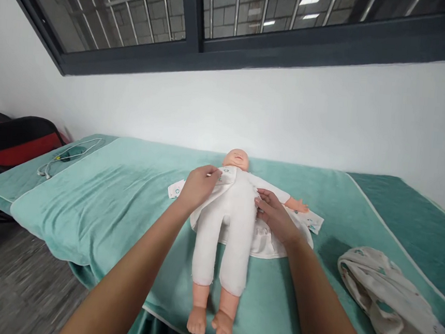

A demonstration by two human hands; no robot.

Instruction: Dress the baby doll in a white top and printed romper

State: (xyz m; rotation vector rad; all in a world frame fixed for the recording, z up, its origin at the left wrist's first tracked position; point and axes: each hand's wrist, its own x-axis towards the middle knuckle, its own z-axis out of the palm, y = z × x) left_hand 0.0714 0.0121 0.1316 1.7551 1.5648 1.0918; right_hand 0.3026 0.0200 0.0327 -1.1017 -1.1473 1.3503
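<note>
A baby doll (225, 224) lies on its back, head toward the wall and bare feet toward me. Its body and legs are soft white cloth. A white baby garment (270, 244) with small prints on its cuffs lies opened out under and around the doll. My left hand (201, 186) pinches the garment's front flap at the doll's chest. My right hand (276, 216) is at the doll's other side, fingers bent, slightly apart and touching its waist. The doll's hand (297, 205) comes out near a printed cuff on the right. Its other hand is not visible.
Green cloth (126, 195) covers the bed. A crumpled printed cloth (386, 295) lies at the right front. A white cable (71, 154) is at the far left, beside black and red chairs (22, 144). The wall (290, 110) and barred window stand behind.
</note>
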